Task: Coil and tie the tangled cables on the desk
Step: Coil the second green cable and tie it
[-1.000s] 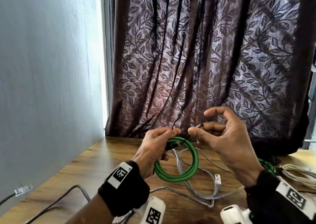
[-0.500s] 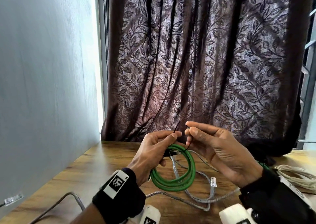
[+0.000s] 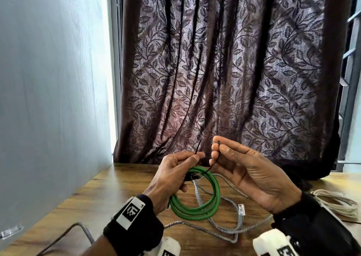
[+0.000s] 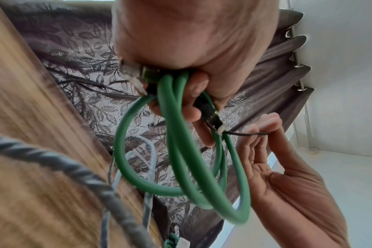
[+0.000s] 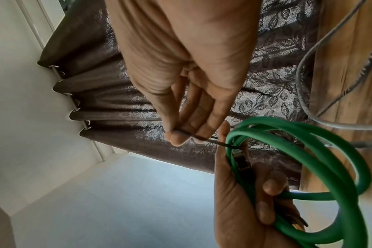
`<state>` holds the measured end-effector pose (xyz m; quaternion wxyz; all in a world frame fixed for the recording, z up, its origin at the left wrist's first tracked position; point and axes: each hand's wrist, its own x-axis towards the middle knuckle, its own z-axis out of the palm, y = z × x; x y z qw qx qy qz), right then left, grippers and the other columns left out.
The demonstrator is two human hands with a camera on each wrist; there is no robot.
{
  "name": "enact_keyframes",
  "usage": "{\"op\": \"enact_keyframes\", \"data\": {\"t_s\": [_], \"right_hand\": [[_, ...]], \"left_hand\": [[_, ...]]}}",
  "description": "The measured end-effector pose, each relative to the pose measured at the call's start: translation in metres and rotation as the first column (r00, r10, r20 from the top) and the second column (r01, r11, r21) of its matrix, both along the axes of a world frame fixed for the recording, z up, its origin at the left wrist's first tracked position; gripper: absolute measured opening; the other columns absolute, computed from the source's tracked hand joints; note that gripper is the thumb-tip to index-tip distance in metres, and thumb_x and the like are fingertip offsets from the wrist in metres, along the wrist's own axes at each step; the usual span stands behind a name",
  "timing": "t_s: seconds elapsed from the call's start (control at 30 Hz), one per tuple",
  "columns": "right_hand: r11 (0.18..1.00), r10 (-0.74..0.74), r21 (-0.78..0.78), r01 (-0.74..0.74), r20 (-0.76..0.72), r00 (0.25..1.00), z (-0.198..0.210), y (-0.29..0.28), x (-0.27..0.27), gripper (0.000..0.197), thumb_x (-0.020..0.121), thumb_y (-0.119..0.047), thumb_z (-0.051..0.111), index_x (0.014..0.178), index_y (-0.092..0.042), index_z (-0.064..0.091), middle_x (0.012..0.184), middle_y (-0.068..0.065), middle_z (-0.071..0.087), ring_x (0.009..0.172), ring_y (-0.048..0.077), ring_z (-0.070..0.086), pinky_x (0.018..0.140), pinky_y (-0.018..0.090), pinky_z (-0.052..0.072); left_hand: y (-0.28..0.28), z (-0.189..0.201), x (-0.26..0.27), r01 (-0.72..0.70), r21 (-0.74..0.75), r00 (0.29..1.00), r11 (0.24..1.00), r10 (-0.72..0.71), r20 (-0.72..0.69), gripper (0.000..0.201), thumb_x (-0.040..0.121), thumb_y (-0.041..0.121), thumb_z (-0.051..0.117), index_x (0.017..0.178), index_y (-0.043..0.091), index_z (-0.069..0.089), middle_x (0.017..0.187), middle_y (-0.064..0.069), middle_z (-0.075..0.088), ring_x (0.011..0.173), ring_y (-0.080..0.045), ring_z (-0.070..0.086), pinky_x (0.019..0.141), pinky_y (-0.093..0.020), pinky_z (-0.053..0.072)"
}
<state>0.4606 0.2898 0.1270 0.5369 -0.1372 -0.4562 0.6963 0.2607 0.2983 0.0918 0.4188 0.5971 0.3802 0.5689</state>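
Left hand (image 3: 172, 179) holds the green cable (image 3: 197, 206) as a finished coil, fingers wrapped round the bunched top of the loops so they can't spring apart; the rest of the coil hangs free above the desk (image 3: 121, 189), not resting on it. Thumb and forefinger of that hand also pinch one end of a thin black tie (image 3: 198, 148), which sticks up past the knuckles. Right hand (image 3: 252, 175) pinches the other end between thumb and fingertips, palm turned toward the coil, other fingers lying alongside. The tie runs down from that pinch to the top of the coil, so I'd say this is the tying step: coiling of this cable done, tie passed round the bundle, ends not yet twisted together. Holding the ends apart and high probably keeps tension on the wrap. Hard to tell whether the tie fully circles all the loops, since the left fingers cover that spot in every view. A plug (image 4: 212, 120) shows at the left fingertips in the left wrist view; a second connector by the palm is blurred. Below on the desk lies a loose grey cable (image 3: 224, 228) with a clear plug, untied, partly hidden by the wrists. A pale cable bundle (image 3: 336, 201) sits at the right edge, cut off by the frame. Curtain (image 3: 234, 70) behind.
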Motion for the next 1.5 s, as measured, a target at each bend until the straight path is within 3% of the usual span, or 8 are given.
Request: {"op": "enact_keyframes", "data": {"t_s": [0.27, 0.4, 0.63, 0.8, 1.1, 1.23, 1.4, 1.5], "right_hand": [[0.998, 0.047, 0.045, -0.046, -0.011, 0.999, -0.001, -0.001, 0.000, 0.029, 0.074, -0.001, 0.075, 0.103, -0.004, 0.079, 0.097, 0.018, 0.075, 0.082, 0.025, 0.075, 0.085, 0.041, 0.064], [0.992, 0.073, 0.105, -0.072, -0.009, 0.997, -0.002, 0.001, 0.002, 0.039, 0.068, -0.004, 0.089, 0.105, -0.003, 0.076, 0.101, 0.019, 0.075, 0.087, 0.027, 0.075, 0.093, 0.045, 0.061], [0.952, -0.238, 0.204, 0.229, 0.020, 0.971, -0.001, -0.001, -0.003, 0.025, 0.077, 0.000, 0.074, 0.102, 0.002, 0.073, 0.095, 0.023, 0.076, 0.079, 0.027, 0.075, 0.077, 0.037, 0.065], [0.786, -0.564, 0.375, 0.491, 0.112, 0.818, -0.005, -0.001, -0.002, 0.017, 0.079, -0.002, 0.082, 0.095, -0.003, 0.079, 0.090, 0.018, 0.079, 0.079, 0.023, 0.075, 0.075, 0.028, 0.063], [0.698, -0.670, 0.522, 0.490, 0.233, 0.705, -0.006, -0.006, -0.002, 0.013, 0.083, -0.009, 0.085, 0.095, -0.011, 0.081, 0.087, 0.006, 0.081, 0.083, 0.019, 0.079, 0.074, 0.024, 0.060], [0.707, -0.663, 0.534, 0.464, 0.271, 0.698, -0.006, -0.007, -0.002, 0.012, 0.084, -0.007, 0.084, 0.095, -0.009, 0.080, 0.087, 0.005, 0.081, 0.083, 0.018, 0.079, 0.073, 0.022, 0.061], [0.727, -0.645, 0.528, 0.439, 0.306, 0.700, -0.007, -0.006, -0.003, 0.012, 0.082, -0.005, 0.085, 0.093, -0.007, 0.080, 0.086, 0.006, 0.081, 0.082, 0.018, 0.079, 0.069, 0.018, 0.059], [0.767, -0.610, 0.512, 0.387, 0.396, 0.686, -0.010, -0.003, -0.003, 0.011, 0.083, -0.010, 0.086, 0.092, -0.011, 0.080, 0.087, 0.008, 0.080, 0.088, 0.024, 0.078, 0.078, 0.030, 0.063]], "left_hand": [[-0.001, -0.001, 0.001, -0.005, 0.026, 1.000, 1.000, 0.006, -0.029, 0.019, 0.102, 0.029, 0.064, 0.109, 0.028, 0.081, 0.091, -0.004, 0.079, 0.066, -0.010, 0.068, 0.039, -0.023, 0.041], [-0.003, 0.001, 0.002, -0.014, 0.044, 0.999, 0.999, 0.015, -0.031, 0.018, 0.102, 0.028, 0.065, 0.108, 0.029, 0.081, 0.091, -0.005, 0.079, 0.067, -0.012, 0.069, 0.038, -0.023, 0.042], [-0.007, 0.003, 0.003, -0.015, 0.075, 0.995, 0.997, 0.022, -0.092, 0.021, 0.102, 0.026, 0.064, 0.120, 0.024, 0.076, 0.094, 0.001, 0.081, 0.071, -0.013, 0.072, 0.039, -0.023, 0.041], [-0.003, -0.001, 0.003, -0.066, 0.142, 0.983, 0.988, 0.089, -0.162, 0.019, 0.100, 0.034, 0.067, 0.114, 0.039, 0.078, 0.090, -0.016, 0.078, 0.070, -0.028, 0.057, 0.042, -0.024, 0.044], [-0.008, 0.001, 0.006, -0.090, 0.201, 0.955, 0.976, 0.141, -0.260, 0.021, 0.102, 0.030, 0.065, 0.117, 0.035, 0.078, 0.082, 0.003, 0.080, 0.065, -0.016, 0.072, 0.041, -0.023, 0.045], [-0.011, 0.003, 0.007, -0.119, 0.216, 0.944, 0.969, 0.178, -0.279, 0.020, 0.102, 0.030, 0.065, 0.115, 0.036, 0.078, 0.077, 0.006, 0.079, 0.070, -0.033, 0.075, 0.040, -0.023, 0.045], [-0.013, 0.003, 0.008, -0.098, 0.257, 0.932, 0.962, 0.179, -0.315, 0.022, 0.102, 0.025, 0.064, 0.118, 0.031, 0.078, 0.077, 0.012, 0.078, 0.056, 0.005, 0.063, 0.047, -0.009, 0.042], [-0.015, 0.003, 0.008, -0.062, 0.285, 0.926, 0.956, 0.162, -0.341, 0.022, 0.103, 0.024, 0.063, 0.117, 0.032, 0.078, 0.085, 0.010, 0.080, 0.064, 0.002, 0.068, 0.048, -0.007, 0.042]]}}
